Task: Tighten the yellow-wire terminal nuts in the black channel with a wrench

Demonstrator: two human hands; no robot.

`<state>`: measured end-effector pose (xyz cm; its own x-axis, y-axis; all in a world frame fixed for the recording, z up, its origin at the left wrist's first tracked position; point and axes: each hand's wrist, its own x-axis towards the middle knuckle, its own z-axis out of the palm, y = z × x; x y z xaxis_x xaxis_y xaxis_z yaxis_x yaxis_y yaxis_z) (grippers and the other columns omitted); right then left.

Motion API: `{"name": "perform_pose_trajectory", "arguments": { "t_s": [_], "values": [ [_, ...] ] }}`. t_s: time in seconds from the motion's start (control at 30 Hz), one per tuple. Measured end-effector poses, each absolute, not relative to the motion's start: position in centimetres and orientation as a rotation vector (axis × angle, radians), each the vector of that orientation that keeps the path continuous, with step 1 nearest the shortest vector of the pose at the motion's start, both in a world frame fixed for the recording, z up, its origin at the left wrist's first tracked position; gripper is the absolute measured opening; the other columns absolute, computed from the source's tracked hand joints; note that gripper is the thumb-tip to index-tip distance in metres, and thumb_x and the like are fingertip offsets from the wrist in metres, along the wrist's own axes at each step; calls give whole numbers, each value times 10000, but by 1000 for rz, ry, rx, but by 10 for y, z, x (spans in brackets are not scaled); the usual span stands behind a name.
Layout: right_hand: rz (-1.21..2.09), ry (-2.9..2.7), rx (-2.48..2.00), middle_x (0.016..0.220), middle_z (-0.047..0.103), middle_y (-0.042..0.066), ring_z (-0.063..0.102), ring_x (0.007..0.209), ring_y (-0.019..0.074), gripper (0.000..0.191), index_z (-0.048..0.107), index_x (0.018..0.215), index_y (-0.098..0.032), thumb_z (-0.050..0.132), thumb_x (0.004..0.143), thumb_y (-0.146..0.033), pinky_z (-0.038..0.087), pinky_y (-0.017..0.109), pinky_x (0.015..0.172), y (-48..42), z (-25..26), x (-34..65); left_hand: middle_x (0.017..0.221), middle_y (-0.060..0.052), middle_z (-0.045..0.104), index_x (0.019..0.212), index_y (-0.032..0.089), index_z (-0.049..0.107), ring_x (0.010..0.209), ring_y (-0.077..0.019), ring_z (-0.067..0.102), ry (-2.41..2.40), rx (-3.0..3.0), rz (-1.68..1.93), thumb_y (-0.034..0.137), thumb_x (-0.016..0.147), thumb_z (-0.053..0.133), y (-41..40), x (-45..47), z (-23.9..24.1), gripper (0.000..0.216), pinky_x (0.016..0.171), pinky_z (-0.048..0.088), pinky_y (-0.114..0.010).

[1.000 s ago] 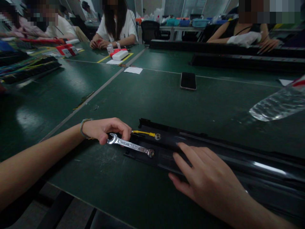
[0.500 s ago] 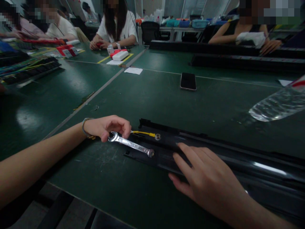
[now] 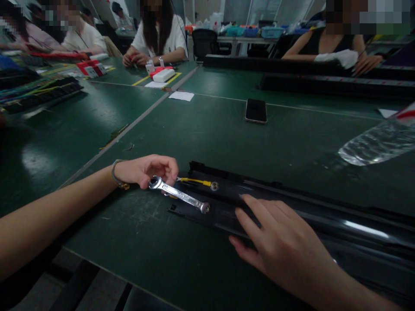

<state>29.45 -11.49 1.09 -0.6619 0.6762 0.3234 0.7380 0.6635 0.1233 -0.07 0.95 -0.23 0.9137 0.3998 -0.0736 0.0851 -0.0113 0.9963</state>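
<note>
A silver combination wrench (image 3: 183, 196) slants over the end of a long black channel-shaped profile (image 3: 223, 216). Its ring end sits around a small fastener, while its open end lies at the thumb and curled fingers of my left hand (image 3: 152, 170). Beyond the wrench, a yellow wire (image 3: 196, 180) with a lug runs to a second fastener (image 3: 214, 186) in the profile. Part of another yellow-marked wire shows beneath the wrench shaft. My right hand (image 3: 282, 242) lies over the profile with its fingers apart and holds nothing; some fingertips touch the black surface.
A phone (image 3: 256, 111) lies on the green table (image 3: 214, 138) beyond the profile. At the right is a clear plastic bottle (image 3: 379, 138) on its side. More black profiles (image 3: 324, 86) lie across the table, where several people sit. Wire bundles (image 3: 39, 95) are at the far left.
My left hand has shifted slightly away from me, swinging the wrench's open end a little with it. More wire now shows below the shaft. My right hand stays where it was.
</note>
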Motion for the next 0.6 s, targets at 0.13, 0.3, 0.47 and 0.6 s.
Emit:
{"name": "perform_pose_trajectory", "arguments": {
  "t_s": [0.13,0.3,0.47,0.6],
  "values": [
    [-348,-2638,-1146,988,614,163,557,782,234,255,634,866,-134,506,751,-322,422,349,656,-115,10,294,734,-29,527,884,167,496,674,-157,512,389,1568,267,519,598,686,9,-1,-2,491,631,457,-248],
    [-352,-2636,-1149,979,617,163,559,774,236,246,637,855,-134,507,747,-312,424,350,652,-114,11,294,748,-33,540,882,171,529,687,-158,523,370,1547,259,485,594,706,11,-2,-3,462,640,460,-247],
    [-370,-2629,-1141,983,616,166,559,775,233,247,634,854,-135,512,746,-320,423,350,649,-114,11,294,741,-41,543,826,167,546,684,-161,517,384,1574,253,503,583,703,12,-2,-3,443,641,458,-253],
    [-371,-2635,-1138,982,615,166,559,770,231,251,633,856,-133,516,743,-325,424,346,640,-114,11,294,723,-40,538,803,166,537,667,-163,503,390,1612,240,533,587,684,11,-1,-1,450,631,453,-258]
  ]
}}
